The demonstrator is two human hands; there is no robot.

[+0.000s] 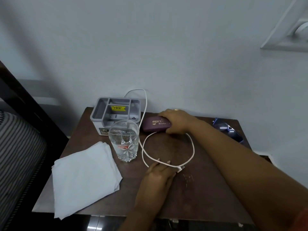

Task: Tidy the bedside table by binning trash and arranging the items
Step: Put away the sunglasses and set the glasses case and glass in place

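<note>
Pale grey wall behind. Dark wooden frame slants at left, striped fabric below it. White fixture on wall, upper right.

Organizer back-L, glass in front; napkins front-L; case R of organizer, cable before it; sunglasses far R.

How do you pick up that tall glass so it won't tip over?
Wrap a hand round the glass at its smooth middle, coming from the near side. It stands upright and tall, the grey organizer sits close behind it, and the white cable lies to its right.
</note>
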